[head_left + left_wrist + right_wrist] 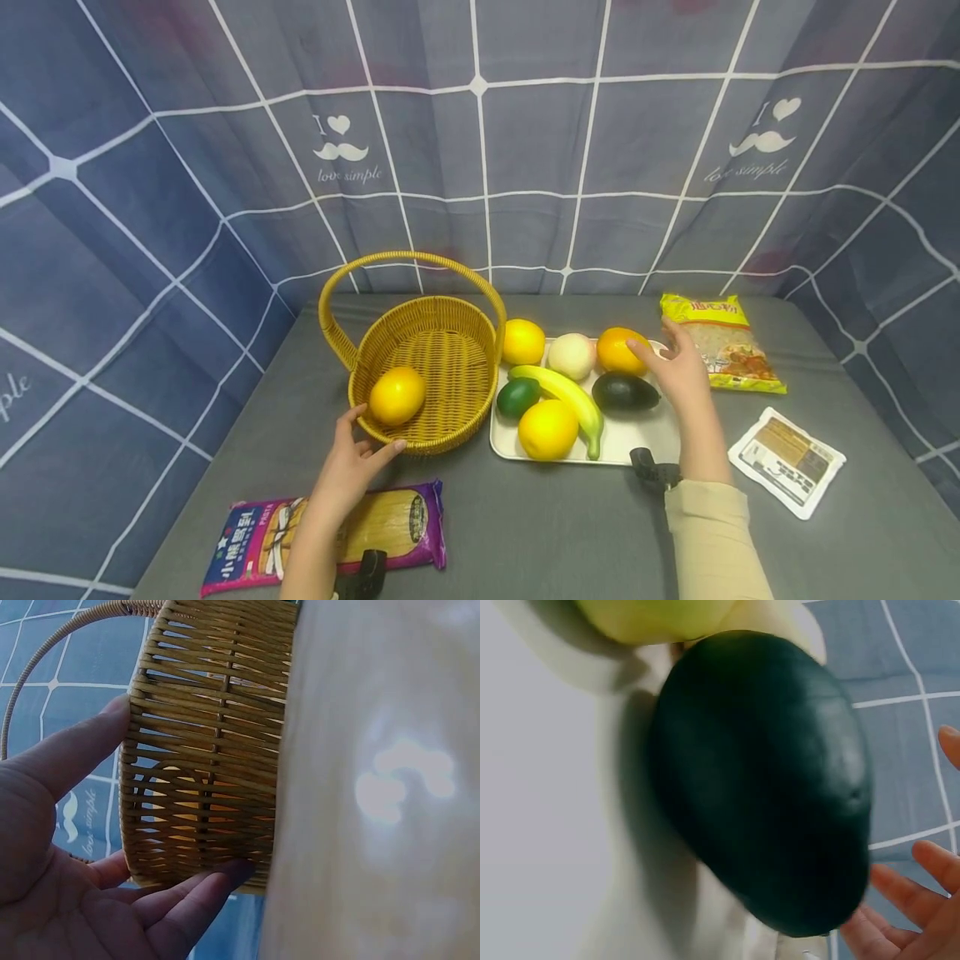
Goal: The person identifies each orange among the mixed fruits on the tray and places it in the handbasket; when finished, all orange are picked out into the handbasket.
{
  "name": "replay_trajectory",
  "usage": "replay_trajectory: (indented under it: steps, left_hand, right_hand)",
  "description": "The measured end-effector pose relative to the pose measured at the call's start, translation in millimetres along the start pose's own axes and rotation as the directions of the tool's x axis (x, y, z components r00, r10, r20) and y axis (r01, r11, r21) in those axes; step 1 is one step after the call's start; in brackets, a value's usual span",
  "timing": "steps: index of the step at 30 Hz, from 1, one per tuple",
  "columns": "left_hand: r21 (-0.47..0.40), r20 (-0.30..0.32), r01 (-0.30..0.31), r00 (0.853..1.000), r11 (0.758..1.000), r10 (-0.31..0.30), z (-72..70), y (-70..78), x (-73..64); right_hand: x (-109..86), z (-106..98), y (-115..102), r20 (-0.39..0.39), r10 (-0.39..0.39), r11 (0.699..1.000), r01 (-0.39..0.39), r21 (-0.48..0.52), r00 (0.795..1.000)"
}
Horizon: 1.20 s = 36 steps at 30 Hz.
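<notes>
A wicker basket (444, 367) with a tall handle stands left of centre, an orange (397, 396) inside it. My left hand (356, 461) holds the basket by its near left side; the left wrist view shows the thumb at the rim and fingers along the woven wall. Beside the basket, a white tray (633, 442) carries more fruit. My right hand (681, 371) reaches over its back right corner, fingers spread, the thumb right at another orange (619, 350). A dark avocado (624, 392) lies just in front and fills much of the right wrist view.
On the tray also lie a banana (573, 400), a pale peach (572, 357), a small green fruit (517, 398) and two more oranges (548, 430). A pasta pack (390, 525) lies front left. A yellow noodle bag (727, 346) and a white packet (787, 462) lie right.
</notes>
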<state>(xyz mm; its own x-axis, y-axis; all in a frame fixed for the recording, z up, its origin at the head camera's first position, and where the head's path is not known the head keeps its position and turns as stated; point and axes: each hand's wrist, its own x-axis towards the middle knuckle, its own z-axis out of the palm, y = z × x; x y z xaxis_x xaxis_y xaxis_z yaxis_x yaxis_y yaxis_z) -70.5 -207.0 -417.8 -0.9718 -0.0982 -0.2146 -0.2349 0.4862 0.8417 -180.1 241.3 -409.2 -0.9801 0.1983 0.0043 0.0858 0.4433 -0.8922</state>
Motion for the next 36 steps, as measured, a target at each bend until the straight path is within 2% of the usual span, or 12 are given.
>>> replay_trajectory:
  steps: [4, 15, 21, 30, 36]
  left_hand:
    - [0.002, -0.001, 0.002, 1.000, 1.000, -0.002, -0.2, -0.6, -0.3]
    - [0.026, -0.003, 0.026, 1.000, 0.999, -0.025, -1.1, 0.4, -1.6]
    - [0.025, -0.008, 0.014, 1.000, 1.000, -0.013, -0.5, -0.7, -1.2]
    - [-0.003, -0.004, 0.011, 1.000, 1.000, -0.011, 0.1, -1.8, -2.0]
    - [-0.005, -0.010, 0.008, 1.000, 1.000, -0.008, 0.4, -1.8, -1.8]
  right_hand:
    - [1.6, 4.5, 6.1, 0.030, 0.005, 0.999, -0.003, -0.044, 1.000]
    - [13.1, 17.4, 25.2, 0.046, -0.016, 0.995, 0.021, -0.100, 0.999]
    - [15.3, 21.5, 25.0, 0.053, -0.015, 0.990, 0.022, -0.140, 0.998]
    - [17.8, 23.7, 25.9, 0.076, 0.024, 0.989, -0.013, -0.145, 0.997]
    - [20.1, 24.9, 27.3, 0.062, 0.035, 0.990, -0.026, -0.140, 0.997]
